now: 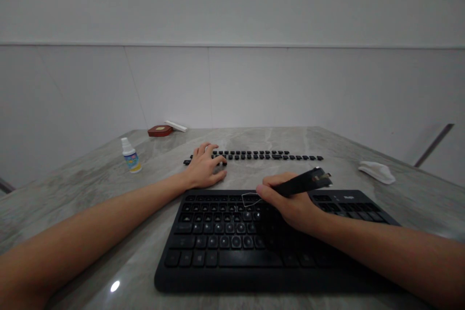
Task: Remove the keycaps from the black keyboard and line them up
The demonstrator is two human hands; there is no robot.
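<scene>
The person's right hand (pixel 290 203) has its fingers closed around a slim black tool with thin wire loop (pixel 250 193) over the wide black plastic keyboard (pixel 203 278), while the left hand (pixel 205 167), fingers spread apart, is at the rows of small black keycaps (pixel 267 157) on the grey marbled table (pixel 254 174)

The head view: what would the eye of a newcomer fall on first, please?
Probably the large black keyboard at the front, with the right hand above it gripping a black-handled tool with a thin wire loop. Behind it, small black keycaps are lined up in rows on the table, the left hand at their left part. Farther left stands a white-capped bottle.
</scene>
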